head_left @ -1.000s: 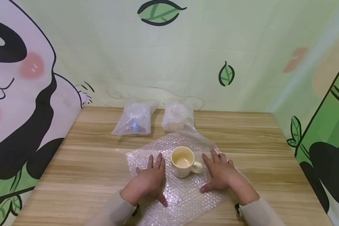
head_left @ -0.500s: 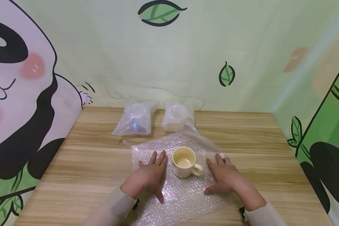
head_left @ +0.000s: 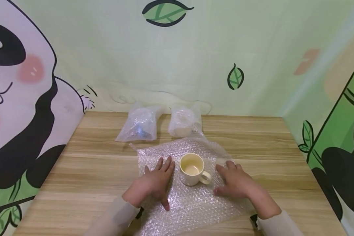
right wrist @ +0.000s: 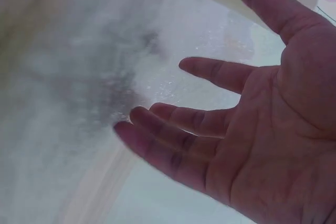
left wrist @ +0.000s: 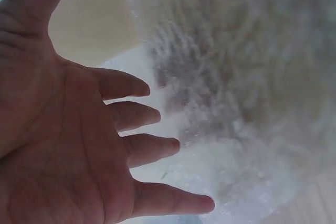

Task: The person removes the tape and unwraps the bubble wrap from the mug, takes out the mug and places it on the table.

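A cream mug (head_left: 191,173) with a pale yellow inside stands upright on a sheet of bubble wrap (head_left: 191,213), its handle turned to the right. My left hand (head_left: 156,183) lies over the wrap to the left of the mug, fingers straight and spread. To the right of the mug, my right hand (head_left: 234,183) is spread near the wrap's right edge. Both palms show in the wrist views, where the left hand (left wrist: 79,140) and the right hand (right wrist: 252,124) hold nothing between the fingers, with blurred bubble wrap beyond the fingertips.
Two bubble-wrapped bundles stand at the back of the wooden table (head_left: 82,183): a left bundle (head_left: 140,124) with something blue inside, and a right bundle (head_left: 184,123) close to the wrap's far corner. A printed cloth backdrop (head_left: 165,59) rises behind the table.
Both hands and the bubble wrap's left edge have shifted slightly to the right over the last second. The mug stays upright, a touch further right in view.
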Demonstrator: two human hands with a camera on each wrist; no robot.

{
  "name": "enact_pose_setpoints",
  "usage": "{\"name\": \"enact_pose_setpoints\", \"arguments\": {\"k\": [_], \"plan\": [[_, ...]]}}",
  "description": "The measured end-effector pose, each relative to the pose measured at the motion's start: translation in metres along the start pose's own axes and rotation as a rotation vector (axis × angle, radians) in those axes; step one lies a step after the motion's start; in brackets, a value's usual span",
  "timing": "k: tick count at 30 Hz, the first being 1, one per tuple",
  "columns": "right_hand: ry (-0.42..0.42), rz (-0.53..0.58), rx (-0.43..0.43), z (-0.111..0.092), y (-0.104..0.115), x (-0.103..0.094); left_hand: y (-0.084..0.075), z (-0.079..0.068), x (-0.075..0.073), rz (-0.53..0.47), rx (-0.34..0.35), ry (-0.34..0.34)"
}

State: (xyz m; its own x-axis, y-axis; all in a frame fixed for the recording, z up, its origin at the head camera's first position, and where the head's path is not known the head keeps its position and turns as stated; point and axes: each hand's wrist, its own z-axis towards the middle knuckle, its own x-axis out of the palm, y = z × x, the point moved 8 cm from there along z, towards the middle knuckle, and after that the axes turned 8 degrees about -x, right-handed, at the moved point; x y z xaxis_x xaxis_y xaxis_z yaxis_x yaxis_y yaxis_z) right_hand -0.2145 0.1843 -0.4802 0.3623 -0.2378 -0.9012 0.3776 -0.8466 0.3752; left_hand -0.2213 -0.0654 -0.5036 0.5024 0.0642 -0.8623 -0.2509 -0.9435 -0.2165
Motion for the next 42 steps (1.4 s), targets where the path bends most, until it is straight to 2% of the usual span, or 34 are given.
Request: {"name": "enact_pose_setpoints", "arguments": {"k": [4,7,10,13,16,19,26,33,42], "plan": [[-0.041,-0.012,0.013,0.002,0.003,-0.012,0.001,-0.005,-0.009,-0.024,-0.022,-0.043],[-0.101,-0.036,-0.049,0.008,0.013,-0.02,0.005,-0.006,-0.015,-0.037,-0.082,-0.079],[-0.138,-0.045,-0.146,0.018,0.023,-0.02,0.009,-0.004,-0.015,-0.046,-0.146,-0.082],[-0.099,-0.051,-0.214,0.028,0.028,-0.008,0.011,-0.002,-0.009,-0.063,-0.192,-0.053],[-0.021,-0.049,-0.221,0.034,0.025,0.004,0.011,0.0,-0.003,-0.065,-0.213,-0.023],[0.017,-0.036,-0.213,0.036,0.021,0.009,0.011,0.001,0.0,-0.054,-0.221,-0.016],[0.031,-0.008,-0.211,0.039,0.014,0.008,0.013,0.003,0.001,-0.051,-0.221,-0.019],[0.053,0.075,-0.18,0.038,0.007,0.01,0.013,0.005,0.002,-0.029,-0.212,-0.003],[0.054,0.002,-0.147,0.038,0.006,0.011,0.012,0.009,-0.001,0.013,-0.186,0.014]]}}
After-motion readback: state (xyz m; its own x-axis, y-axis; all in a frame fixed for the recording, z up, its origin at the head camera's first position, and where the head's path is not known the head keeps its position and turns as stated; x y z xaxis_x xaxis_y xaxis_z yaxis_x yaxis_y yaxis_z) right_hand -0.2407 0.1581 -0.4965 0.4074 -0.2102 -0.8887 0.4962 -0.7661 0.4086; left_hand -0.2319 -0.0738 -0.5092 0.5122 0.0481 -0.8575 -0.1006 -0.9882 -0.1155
